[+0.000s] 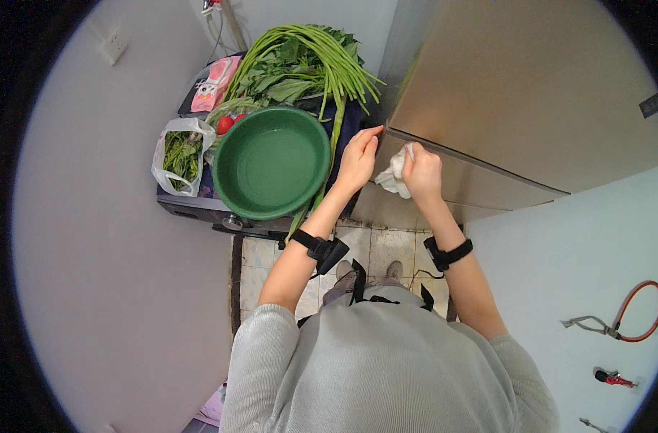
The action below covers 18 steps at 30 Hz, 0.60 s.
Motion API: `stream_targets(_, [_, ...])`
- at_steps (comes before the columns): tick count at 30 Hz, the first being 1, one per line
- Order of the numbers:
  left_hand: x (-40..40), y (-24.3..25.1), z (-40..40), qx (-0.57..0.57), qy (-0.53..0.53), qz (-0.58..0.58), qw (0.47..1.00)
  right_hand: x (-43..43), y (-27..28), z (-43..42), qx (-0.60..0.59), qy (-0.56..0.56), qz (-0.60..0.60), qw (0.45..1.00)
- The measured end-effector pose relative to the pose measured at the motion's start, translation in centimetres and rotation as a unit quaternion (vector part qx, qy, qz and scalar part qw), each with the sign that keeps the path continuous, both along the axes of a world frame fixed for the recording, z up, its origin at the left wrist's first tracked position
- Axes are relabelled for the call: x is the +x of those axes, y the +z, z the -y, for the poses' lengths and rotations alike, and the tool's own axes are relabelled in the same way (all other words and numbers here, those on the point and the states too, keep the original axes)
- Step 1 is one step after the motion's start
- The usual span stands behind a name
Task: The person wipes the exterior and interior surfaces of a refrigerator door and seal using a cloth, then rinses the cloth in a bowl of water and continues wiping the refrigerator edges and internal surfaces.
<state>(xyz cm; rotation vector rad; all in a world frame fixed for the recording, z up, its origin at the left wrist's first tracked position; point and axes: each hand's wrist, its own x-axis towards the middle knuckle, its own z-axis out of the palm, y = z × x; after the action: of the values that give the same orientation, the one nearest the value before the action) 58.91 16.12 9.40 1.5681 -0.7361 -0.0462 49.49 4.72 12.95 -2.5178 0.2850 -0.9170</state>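
My right hand (423, 169) is closed around a crumpled white cloth (395, 176), held at the front of a beige refrigerator (496, 97). The cloth is just below the seam under the large upper door. My left hand (359, 157) is stretched out flat, its fingertips at the refrigerator's left edge; whether they press on it I cannot tell. Nothing shows in that hand. Left of it, a green plastic basin (272, 162) sits on a dark appliance with a knob (232, 222).
Long green beans (307, 43) and leafy greens (285, 81) lie behind the basin. Nearby are tomatoes (225, 125), a white plastic bag (158, 162) of greens and a pink packet (215, 84). A red cable lock (656, 303) hangs on the right wall. Tiled floor (391, 243) lies below.
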Motion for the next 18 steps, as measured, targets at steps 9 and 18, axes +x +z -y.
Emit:
stream_targets(9, [0.1,-0.4,0.6,-0.073,0.001,-0.106,0.992,1.3,-0.8,-0.8,0.039,-0.009,-0.016,0.999])
stream_targets(18, [-1.2,1.7,0.5,-0.006,-0.009,-0.146,0.989,4.0,-1.0,-2.6,0.047,0.010,-0.006,0.999])
